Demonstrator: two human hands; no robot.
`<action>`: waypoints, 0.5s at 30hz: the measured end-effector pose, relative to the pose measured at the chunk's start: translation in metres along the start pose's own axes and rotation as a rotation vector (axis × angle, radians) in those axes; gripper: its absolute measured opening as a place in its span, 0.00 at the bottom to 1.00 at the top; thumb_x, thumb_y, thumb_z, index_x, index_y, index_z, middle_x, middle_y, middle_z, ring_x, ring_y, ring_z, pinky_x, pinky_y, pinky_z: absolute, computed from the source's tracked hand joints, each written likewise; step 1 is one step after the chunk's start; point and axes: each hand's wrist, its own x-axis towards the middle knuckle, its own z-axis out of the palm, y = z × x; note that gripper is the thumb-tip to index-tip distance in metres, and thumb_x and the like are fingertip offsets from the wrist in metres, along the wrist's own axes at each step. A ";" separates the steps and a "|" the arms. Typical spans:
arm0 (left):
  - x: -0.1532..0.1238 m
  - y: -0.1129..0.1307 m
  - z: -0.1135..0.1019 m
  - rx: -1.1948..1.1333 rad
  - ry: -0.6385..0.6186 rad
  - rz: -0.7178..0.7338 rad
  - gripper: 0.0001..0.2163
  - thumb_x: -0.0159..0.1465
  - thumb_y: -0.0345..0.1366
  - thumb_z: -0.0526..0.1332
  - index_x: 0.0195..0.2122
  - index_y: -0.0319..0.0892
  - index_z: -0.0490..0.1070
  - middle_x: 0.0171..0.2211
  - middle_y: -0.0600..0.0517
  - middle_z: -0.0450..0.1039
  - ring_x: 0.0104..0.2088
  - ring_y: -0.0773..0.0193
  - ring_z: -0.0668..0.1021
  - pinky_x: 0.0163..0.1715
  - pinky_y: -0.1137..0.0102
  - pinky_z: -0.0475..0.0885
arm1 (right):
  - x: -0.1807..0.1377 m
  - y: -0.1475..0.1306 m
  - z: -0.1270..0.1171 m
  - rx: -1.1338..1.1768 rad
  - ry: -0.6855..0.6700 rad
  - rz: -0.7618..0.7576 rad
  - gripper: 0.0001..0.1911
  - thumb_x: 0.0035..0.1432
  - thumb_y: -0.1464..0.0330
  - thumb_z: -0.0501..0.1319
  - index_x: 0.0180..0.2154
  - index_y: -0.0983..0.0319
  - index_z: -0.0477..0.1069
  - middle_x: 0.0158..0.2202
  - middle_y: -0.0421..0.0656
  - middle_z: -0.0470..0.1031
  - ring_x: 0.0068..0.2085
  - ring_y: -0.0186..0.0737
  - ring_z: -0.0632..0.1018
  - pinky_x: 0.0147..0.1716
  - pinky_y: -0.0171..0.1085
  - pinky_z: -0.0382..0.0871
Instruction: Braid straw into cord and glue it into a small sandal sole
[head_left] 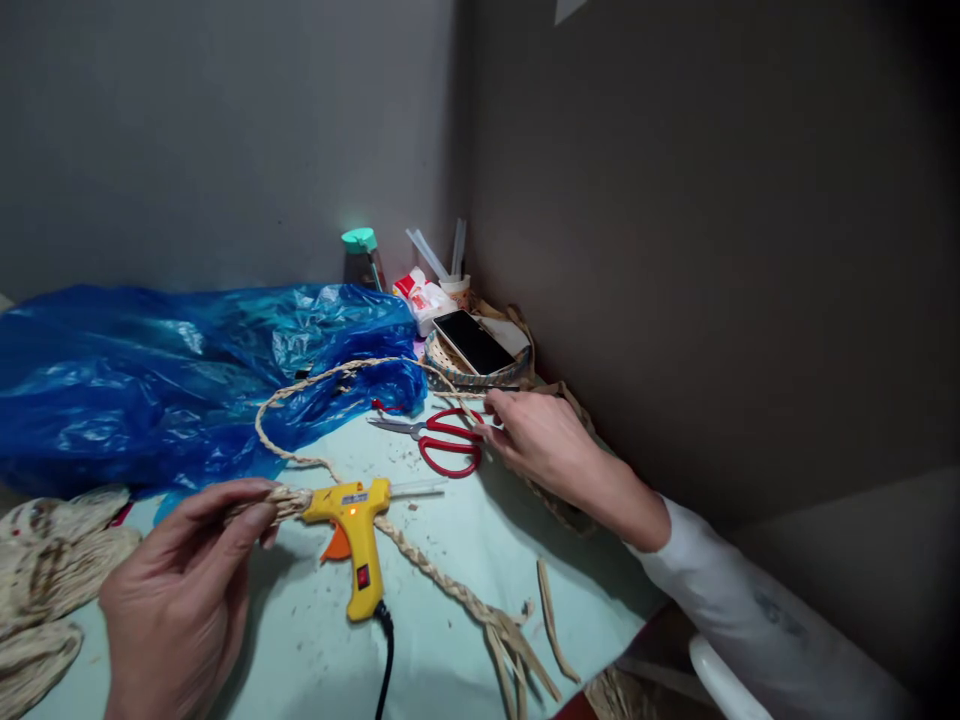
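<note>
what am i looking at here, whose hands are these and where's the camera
There is no machine. A person wears one camera on the head, looking forward and down, so both hands are their own. The left hand pinches one end of a braided straw rope, which loops across the pale table. A yellow glue gun lies beside that end, its cord trailing towards the viewer. The right hand rests at the handles of red scissors. Behind lie a blue plastic bag and a small basket with a phone on it.
</note>
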 end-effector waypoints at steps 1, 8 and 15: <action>-0.001 0.002 0.001 -0.041 -0.019 -0.042 0.12 0.47 0.38 0.75 0.33 0.43 0.81 0.33 0.54 0.80 0.29 0.69 0.78 0.27 0.83 0.75 | 0.002 0.005 0.001 -0.036 -0.006 0.014 0.08 0.65 0.68 0.57 0.37 0.67 0.71 0.31 0.53 0.77 0.30 0.45 0.74 0.27 0.39 0.48; -0.003 0.005 0.005 -0.153 -0.083 -0.173 0.13 0.44 0.35 0.77 0.31 0.44 0.81 0.32 0.56 0.79 0.28 0.71 0.76 0.28 0.84 0.73 | 0.033 0.015 0.020 -0.141 0.074 -0.041 0.11 0.66 0.76 0.51 0.42 0.67 0.72 0.43 0.54 0.76 0.45 0.49 0.73 0.38 0.40 0.59; -0.006 0.008 0.005 -0.182 -0.154 -0.190 0.10 0.46 0.36 0.76 0.29 0.44 0.81 0.33 0.54 0.78 0.30 0.68 0.75 0.26 0.80 0.73 | 0.050 0.016 0.024 -0.038 0.110 -0.212 0.11 0.66 0.76 0.53 0.39 0.68 0.74 0.37 0.51 0.77 0.39 0.43 0.74 0.38 0.38 0.64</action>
